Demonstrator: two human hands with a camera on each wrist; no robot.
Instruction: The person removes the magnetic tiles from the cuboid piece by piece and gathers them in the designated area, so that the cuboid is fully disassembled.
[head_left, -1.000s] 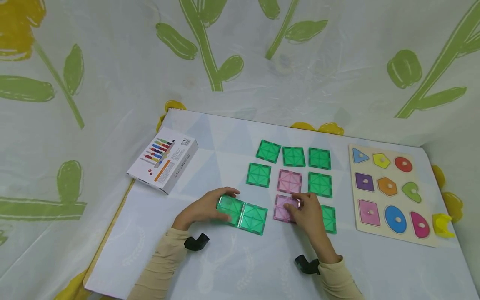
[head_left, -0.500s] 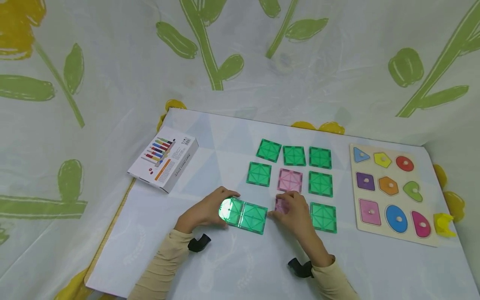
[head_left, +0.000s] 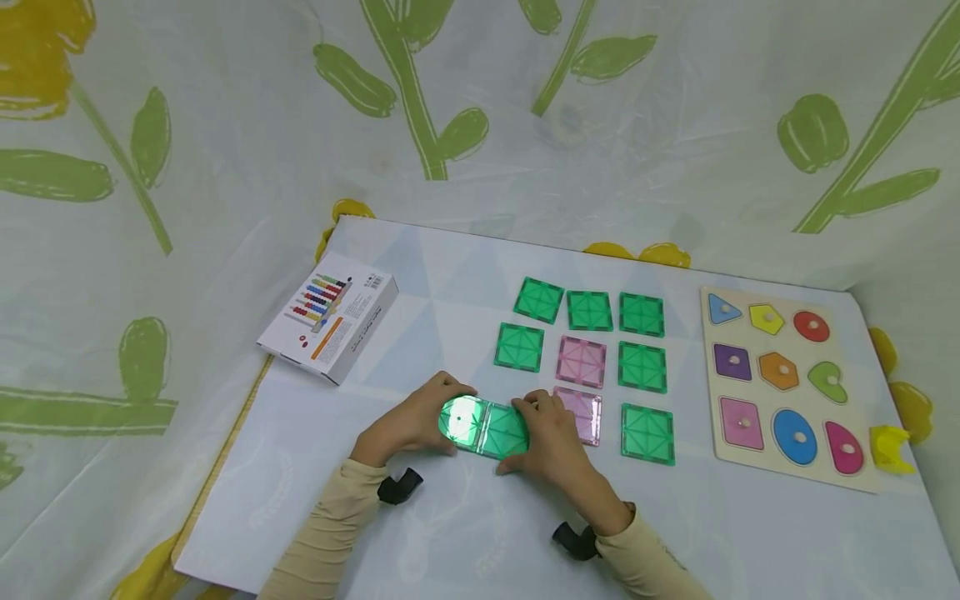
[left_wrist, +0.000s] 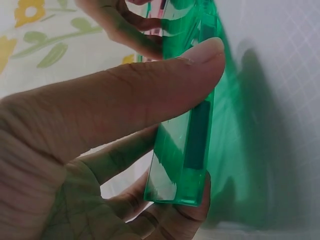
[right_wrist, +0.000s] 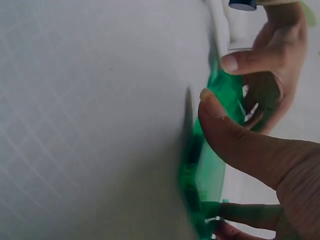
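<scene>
Two clear green magnetic tiles lie edge to edge in front of me in the head view. My left hand (head_left: 405,425) grips the left green tile (head_left: 459,423), thumb on the near edge and fingers at the far edge; glare covers part of it. My right hand (head_left: 555,446) holds the right green tile (head_left: 501,429) the same way. In the left wrist view, the thumb (left_wrist: 165,85) presses the tile's side, and a green shadow falls on the table. A pink tile (head_left: 587,414) lies just right of my right hand, partly hidden by it. Another pink tile (head_left: 581,362) lies beyond it.
Several green tiles (head_left: 642,368) surround the pink ones on the table. At the right lies a wooden knob puzzle board (head_left: 795,450) with coloured shapes, and a yellow piece (head_left: 890,449) beside it. A white box (head_left: 330,321) with an abacus picture stands at the back left.
My right hand has left the near pink tile, moved left and taken hold of the right green tile. My left hand has stayed on the left tile.
</scene>
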